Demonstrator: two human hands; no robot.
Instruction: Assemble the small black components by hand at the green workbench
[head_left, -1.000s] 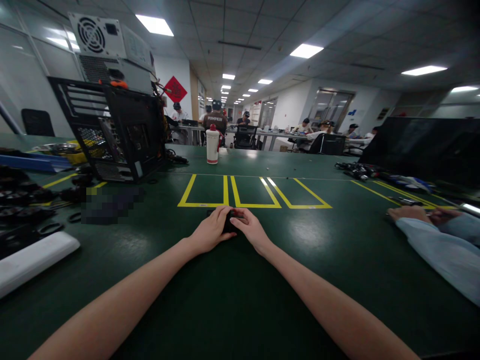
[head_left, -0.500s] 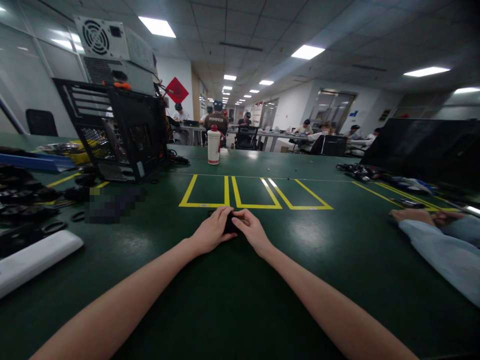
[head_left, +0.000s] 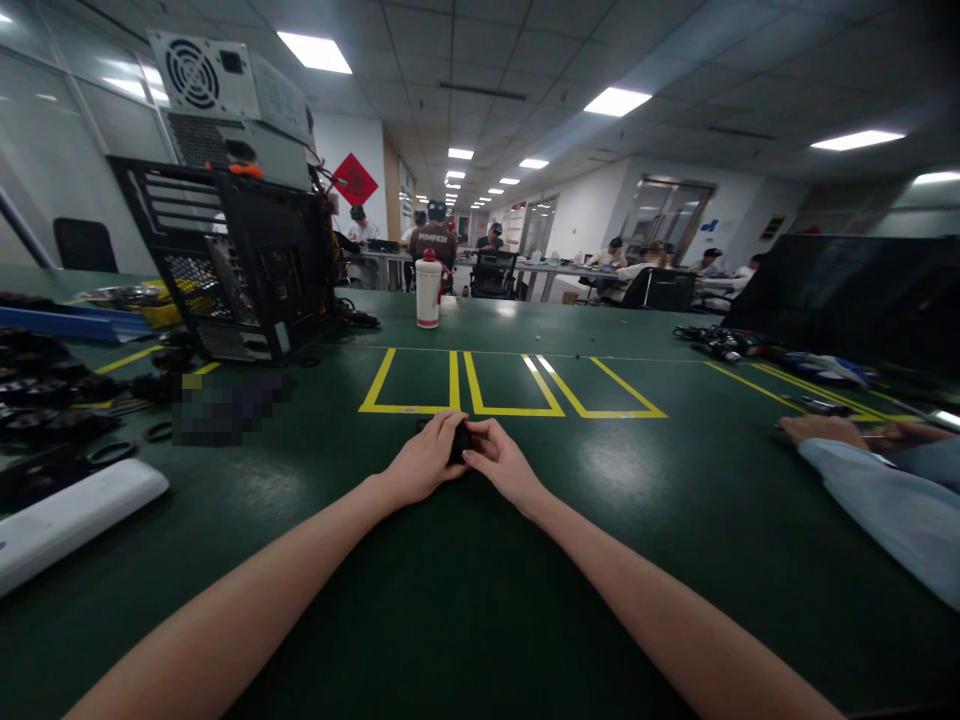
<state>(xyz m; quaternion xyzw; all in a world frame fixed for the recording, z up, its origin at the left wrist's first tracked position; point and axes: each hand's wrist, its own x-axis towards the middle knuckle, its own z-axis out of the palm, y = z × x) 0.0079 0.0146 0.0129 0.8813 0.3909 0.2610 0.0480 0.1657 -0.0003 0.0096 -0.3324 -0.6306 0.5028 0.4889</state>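
Observation:
Between my two hands is a small black object (head_left: 459, 443), mostly covered by fingers, so its kind cannot be made out. My left hand (head_left: 424, 460) is closed around its left side. From the right, the thumb and fingers of my right hand (head_left: 501, 460) pinch it. Both hands rest low over the green table (head_left: 465, 600), just on the near side of the yellow tape outlines (head_left: 517, 412).
A black computer case (head_left: 277, 270) with power supply units (head_left: 225, 90) on top stands left. Nearby lie black parts (head_left: 45, 400) and a white bar (head_left: 82, 510). A white bottle (head_left: 428, 295) stands behind the tape. At right are a co-worker's hands (head_left: 825, 430) and cables (head_left: 720, 343).
My right thumb has shifted slightly down on the black object, and my left thumb has drawn in beneath it. Both hands otherwise keep their place.

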